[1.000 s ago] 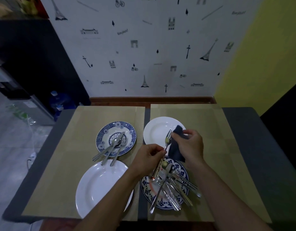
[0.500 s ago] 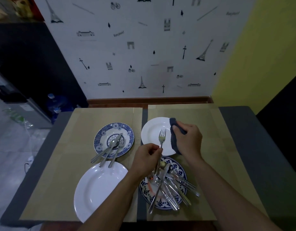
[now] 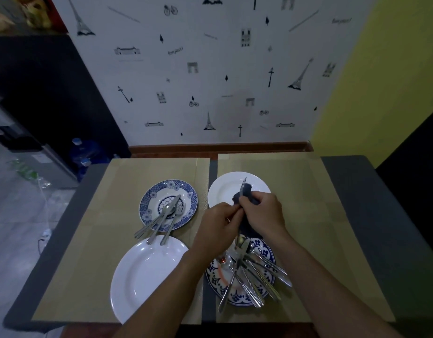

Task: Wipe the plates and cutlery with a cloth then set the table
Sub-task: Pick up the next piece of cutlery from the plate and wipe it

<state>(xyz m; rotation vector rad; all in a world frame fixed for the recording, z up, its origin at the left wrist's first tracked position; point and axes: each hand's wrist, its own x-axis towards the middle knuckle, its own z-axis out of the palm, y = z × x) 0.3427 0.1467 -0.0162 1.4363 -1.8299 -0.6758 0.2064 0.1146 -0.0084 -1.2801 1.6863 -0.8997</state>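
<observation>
My left hand [image 3: 216, 225] grips the handle of a fork [image 3: 242, 185] whose tines point up over the far white plate [image 3: 225, 189]. My right hand [image 3: 264, 213] holds a dark blue cloth [image 3: 246, 191] wrapped round the fork's shaft. Below my hands a blue-patterned plate [image 3: 269, 254] carries a heap of several pieces of cutlery [image 3: 254, 276]. To the left, another blue-patterned plate [image 3: 149, 203] holds three utensils [image 3: 164, 218]. A white plate [image 3: 142, 272] lies at the near left.
Two tan placemats [image 3: 127, 191] cover the dark grey table [image 3: 371, 215]. The table's far edge meets the wallpapered wall. Blue water bottles [image 3: 83, 152] and a grey appliance stand on the floor at the left.
My right hand has brought the cloth onto the fork and closed round its shaft. My left hand has lifted the fork a little higher and further over the far white plate.
</observation>
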